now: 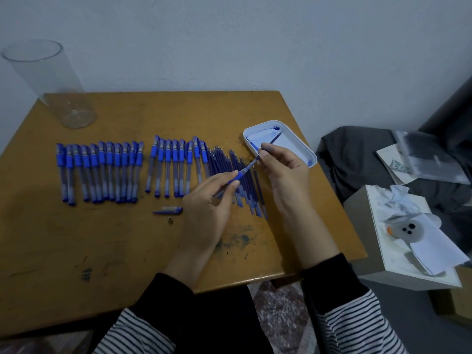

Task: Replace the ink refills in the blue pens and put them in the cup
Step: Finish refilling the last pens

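**Q:** Hands, quick?

**A:** My left hand (209,203) is curled round the uncapped pen barrel (236,178), thumb and forefinger pinching its blue grip. My right hand (283,169) pinches the end of the refill (251,163) between thumb and fingertip, with the other fingers loosely bent. Both hands are just in front of the tray (313,159), the right one at its near rim.

**Q:** Which step?

**A:** The refill bridges barrel and fingers. I can't tell if it's going in or coming out. My guess is out, since the tray is ink-stained and 1 used refill (275,137) lies in it.

**Q:** How do you do it well?

**A:** I'd keep barrel and refill in 1 straight line and pull along the axis with no sideways bend, because a thin tube probably kinks. My left hand should hold the barrel steady and only the right should travel. I'd keep my fingers off the inky end and drop the refill in the tray. Then I'd take 1 from the spare refills (224,159) just left of the tray, seat it fully, and refit the tip piece and cap.

**Q:** Where are those parts?

**A:** The cap (168,210) and the small tip piece (169,221) lie on the counter (127,111), well left of the tray and nearer me.

**Q:** And the cup?

**A:** The cup (51,80) stands far left of the tray at the back corner, with no pens visible in it. The capped pens (102,172) lie in 2 groups left of the tray.
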